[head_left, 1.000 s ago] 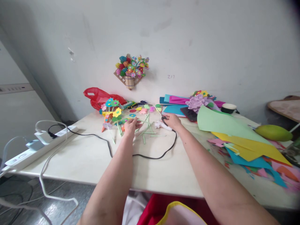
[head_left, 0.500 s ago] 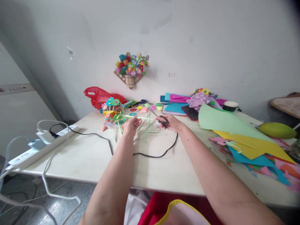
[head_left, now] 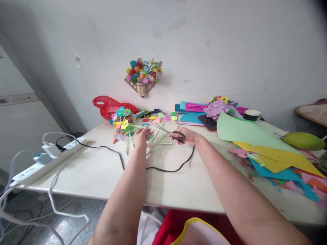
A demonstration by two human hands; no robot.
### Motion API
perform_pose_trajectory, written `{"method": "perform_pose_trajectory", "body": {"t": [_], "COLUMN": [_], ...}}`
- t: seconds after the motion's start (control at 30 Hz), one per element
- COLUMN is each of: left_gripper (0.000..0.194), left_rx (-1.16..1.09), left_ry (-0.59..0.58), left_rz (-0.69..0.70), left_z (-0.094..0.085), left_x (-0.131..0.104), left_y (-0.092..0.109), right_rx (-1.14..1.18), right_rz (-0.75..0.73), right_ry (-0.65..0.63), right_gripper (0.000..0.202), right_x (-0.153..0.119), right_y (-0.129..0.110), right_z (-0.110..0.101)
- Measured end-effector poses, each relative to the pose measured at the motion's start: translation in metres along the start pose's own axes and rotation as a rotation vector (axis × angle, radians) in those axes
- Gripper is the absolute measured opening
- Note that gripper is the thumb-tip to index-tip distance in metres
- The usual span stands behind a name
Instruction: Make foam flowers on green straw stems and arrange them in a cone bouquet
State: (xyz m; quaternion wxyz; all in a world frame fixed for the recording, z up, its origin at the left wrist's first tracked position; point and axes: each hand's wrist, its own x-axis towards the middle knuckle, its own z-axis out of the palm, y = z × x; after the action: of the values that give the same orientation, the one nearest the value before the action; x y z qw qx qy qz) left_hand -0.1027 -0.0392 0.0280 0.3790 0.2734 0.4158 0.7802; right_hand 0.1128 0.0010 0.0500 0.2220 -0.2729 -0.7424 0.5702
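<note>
My left hand (head_left: pixel 142 136) is closed in a pinch on a thin pale green paper strip (head_left: pixel 136 126). The strip runs leftward, and a yellow paper flower (head_left: pixel 124 124) appears to be at its far end. My right hand (head_left: pixel 187 135) grips black-handled scissors (head_left: pixel 178 136) through the loops, their blades pointing left toward my left hand and slightly parted. Below and between the hands, several loose green strips (head_left: pixel 158 148) lie on the white table (head_left: pixel 176 190). An orange cone of paper flowers (head_left: pixel 116 131) is just left of my left hand.
A black cable (head_left: pixel 166 169) curves across the table to a white power strip (head_left: pixel 48 163). Colored paper sheets (head_left: pixel 270 156) and scraps cover the right side, near a green fruit (head_left: pixel 302 141). A phone (head_left: pixel 207 122) and red plastic bag (head_left: pixel 107 107) sit farther back.
The scissor blades have swung lower and point more to the left. The strip that stretched between both hands now shows only left of my left hand, which has shifted slightly left.
</note>
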Motion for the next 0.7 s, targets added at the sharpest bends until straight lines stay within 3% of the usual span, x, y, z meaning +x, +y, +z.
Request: {"method": "perform_pose_trajectory", "body": {"t": [0.2, 0.7], "left_gripper": [0.022, 0.015], "left_rx": [-0.029, -0.059], "left_ry": [-0.009, -0.105], "left_rz": [-0.037, -0.093], "left_z": [0.0, 0.005], "left_x": [0.001, 0.001], "left_y": [-0.001, -0.009], "right_rx": [-0.045, -0.15], "right_rz": [0.07, 0.011], "right_ry": [-0.067, 0.04], "right_gripper": [0.041, 0.038], "right_x": [0.002, 0.013], "right_y": [0.0, -0.001], "right_z": [0.002, 0.02]}}
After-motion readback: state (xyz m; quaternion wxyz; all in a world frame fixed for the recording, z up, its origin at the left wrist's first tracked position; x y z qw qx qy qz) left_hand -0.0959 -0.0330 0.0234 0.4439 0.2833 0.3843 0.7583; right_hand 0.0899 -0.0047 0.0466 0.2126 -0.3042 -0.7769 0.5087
